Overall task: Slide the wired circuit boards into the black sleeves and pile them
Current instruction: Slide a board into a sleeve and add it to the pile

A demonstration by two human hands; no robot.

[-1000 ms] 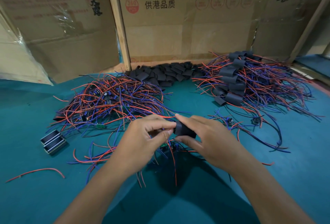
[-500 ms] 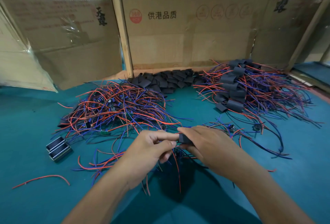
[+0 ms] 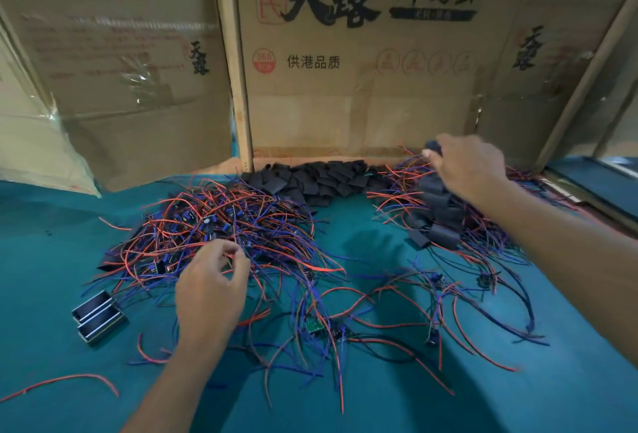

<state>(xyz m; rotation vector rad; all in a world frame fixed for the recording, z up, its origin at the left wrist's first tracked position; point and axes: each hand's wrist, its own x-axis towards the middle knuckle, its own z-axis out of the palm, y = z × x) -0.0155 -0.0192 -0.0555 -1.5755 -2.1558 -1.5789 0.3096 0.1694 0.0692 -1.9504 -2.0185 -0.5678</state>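
Cardboard cartons (image 3: 362, 87) stand as a wall along the far edge of the counter (image 3: 51, 277), whose green top carries three heaps: bare wired boards (image 3: 221, 225) toward the far left, empty black sleeves (image 3: 321, 178) at the middle of the far edge, and sleeved boards (image 3: 438, 211) toward the far right corner. The right hand (image 3: 466, 166) is stretched over that right heap, fingers curled round a dark sleeved board (image 3: 433, 147) held just above the pile. The left hand (image 3: 210, 284) hovers at the near side of the bare-board heap with thumb and fingers pinching a thin wire. My worry is the tangle. Red and blue leads cross everywhere (the loose boards (image 3: 316, 324) near the front edge are knotted into the same mess), so a pull by the left hand could likely drag several boards along, or strain a solder joint. On the right, trailing wires of the piece in hand could snag leads already in the pile and pull finished pieces off it, and a sleeve that sits loose might slip back off its board on landing. Two small metal-edged boxes (image 3: 98, 317) sit near the left edge, well apart from both hands.
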